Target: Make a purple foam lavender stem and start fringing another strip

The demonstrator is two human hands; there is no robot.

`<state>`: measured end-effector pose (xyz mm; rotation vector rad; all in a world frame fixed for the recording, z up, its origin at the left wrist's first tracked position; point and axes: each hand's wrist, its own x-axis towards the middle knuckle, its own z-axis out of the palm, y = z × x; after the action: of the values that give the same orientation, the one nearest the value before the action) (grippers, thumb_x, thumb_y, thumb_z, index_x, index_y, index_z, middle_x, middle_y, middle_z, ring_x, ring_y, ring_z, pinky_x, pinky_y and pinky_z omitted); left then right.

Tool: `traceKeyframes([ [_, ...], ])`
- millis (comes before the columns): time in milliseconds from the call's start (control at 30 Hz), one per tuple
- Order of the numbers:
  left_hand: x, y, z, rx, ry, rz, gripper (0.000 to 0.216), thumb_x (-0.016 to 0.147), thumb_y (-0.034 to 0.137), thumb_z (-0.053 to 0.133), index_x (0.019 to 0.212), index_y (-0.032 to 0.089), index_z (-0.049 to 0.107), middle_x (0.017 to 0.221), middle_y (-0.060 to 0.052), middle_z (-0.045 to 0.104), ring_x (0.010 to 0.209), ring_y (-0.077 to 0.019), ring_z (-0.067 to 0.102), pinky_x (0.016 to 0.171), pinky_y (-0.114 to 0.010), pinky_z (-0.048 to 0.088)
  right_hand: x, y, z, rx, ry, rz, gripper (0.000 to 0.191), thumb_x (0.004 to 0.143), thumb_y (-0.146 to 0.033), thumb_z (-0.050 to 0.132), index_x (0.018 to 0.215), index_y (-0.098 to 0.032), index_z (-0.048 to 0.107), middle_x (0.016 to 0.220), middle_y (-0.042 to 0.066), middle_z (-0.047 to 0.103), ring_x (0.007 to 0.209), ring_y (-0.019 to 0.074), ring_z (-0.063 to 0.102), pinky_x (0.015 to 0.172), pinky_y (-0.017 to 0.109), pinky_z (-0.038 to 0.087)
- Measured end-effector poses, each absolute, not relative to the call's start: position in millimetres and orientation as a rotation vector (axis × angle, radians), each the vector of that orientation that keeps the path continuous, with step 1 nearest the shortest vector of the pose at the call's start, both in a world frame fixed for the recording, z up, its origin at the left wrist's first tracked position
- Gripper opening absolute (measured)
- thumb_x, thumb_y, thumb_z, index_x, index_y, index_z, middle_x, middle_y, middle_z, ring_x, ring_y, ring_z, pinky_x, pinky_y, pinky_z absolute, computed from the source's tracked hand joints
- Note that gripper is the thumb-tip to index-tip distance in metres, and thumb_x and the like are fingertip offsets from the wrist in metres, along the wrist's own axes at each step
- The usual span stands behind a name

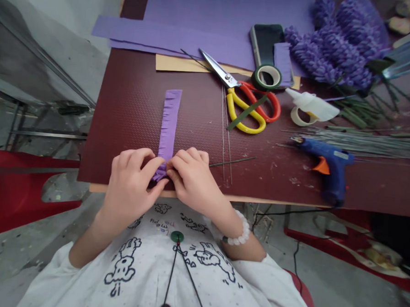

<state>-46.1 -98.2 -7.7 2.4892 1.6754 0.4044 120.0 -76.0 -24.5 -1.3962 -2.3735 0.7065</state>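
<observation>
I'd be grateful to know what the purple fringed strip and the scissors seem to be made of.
The purple strip looks like matte craft foam or perhaps heavy paper, judging by its soft, snipped fringe. The scissors seem to have shiny steel blades and glossy plastic handles in yellow and red.

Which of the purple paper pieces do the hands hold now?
The narrow fringed strip, pinched at its lower end between the left hand and right hand; the wide purple sheets lie farther away, untouched.

purple strip [168, 128] partly hidden by hands [129, 184], wire stems [370, 144] cut off R edge
</observation>
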Motion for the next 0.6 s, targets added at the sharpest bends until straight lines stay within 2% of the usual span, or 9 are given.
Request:
traceKeyframes([
  [67, -48, -98, -8, 2.55, 1.619, 0.385, 0.018, 0.084, 0.026, 0.058, 0.1, 0.019, 0.062, 0.106, -0.009, 0.062, 0.1, -0.0264, 0.051, 0.084, -0.041, 0.04, 118, -75, -23, -1.423, -2.378, 0.713, 0.016, 0.09, -0.018, 0.044, 0.08, -0.017, 0.056, 0.088, 0.005, 0.06, 0.086, 0.0192, 0.043, 0.078, 0.036, 0.027],
  [233, -49, -93, -13, 2.589, 1.525, 0.42, 0.012, 0.087, 0.023, 0.052, 0.09, 0.016, 0.062, 0.094, -0.006, 0.066, 0.088, -0.0223, 0.053, 0.078, -0.039, 0.041, 120, -77, -25, -1.417, -2.312, 0.691, 0.015, 0.091, -0.02, 0.047, 0.081, -0.017, 0.059, 0.087, 0.004, 0.061, 0.086, 0.0192, 0.046, 0.078, 0.035, 0.03],
  [367, -46, -88, -12, 2.564, 1.547, 0.398, 0.014, 0.088, 0.022, 0.05, 0.089, 0.016, 0.062, 0.09, -0.006, 0.065, 0.085, -0.022, 0.052, 0.074, -0.038, 0.04, 127, -83, -32, -1.282, -2.262, 0.51, 0.018, 0.093, -0.022, 0.046, 0.091, -0.017, 0.063, 0.089, 0.006, 0.062, 0.089, 0.0197, 0.047, 0.079, 0.034, 0.035],
  [500, -45, -87, -9, 2.541, 1.565, 0.353, 0.015, 0.089, 0.022, 0.049, 0.086, 0.017, 0.062, 0.086, -0.004, 0.064, 0.083, -0.0219, 0.051, 0.072, -0.038, 0.038, 130, -85, -41, -1.136, -2.287, 0.252, 0.015, 0.091, -0.022, 0.051, 0.089, -0.017, 0.065, 0.087, 0.006, 0.064, 0.088, 0.0193, 0.047, 0.079, 0.034, 0.037],
  [600, -46, -86, -9, 2.523, 1.565, 0.354, 0.015, 0.089, 0.023, 0.049, 0.086, 0.017, 0.062, 0.086, -0.003, 0.065, 0.082, -0.0214, 0.051, 0.071, -0.037, 0.038, 129, -84, -44, -1.103, -2.291, 0.193, 0.015, 0.091, -0.019, 0.05, 0.092, -0.017, 0.065, 0.088, 0.005, 0.065, 0.087, 0.0181, 0.047, 0.077, 0.033, 0.037],
])
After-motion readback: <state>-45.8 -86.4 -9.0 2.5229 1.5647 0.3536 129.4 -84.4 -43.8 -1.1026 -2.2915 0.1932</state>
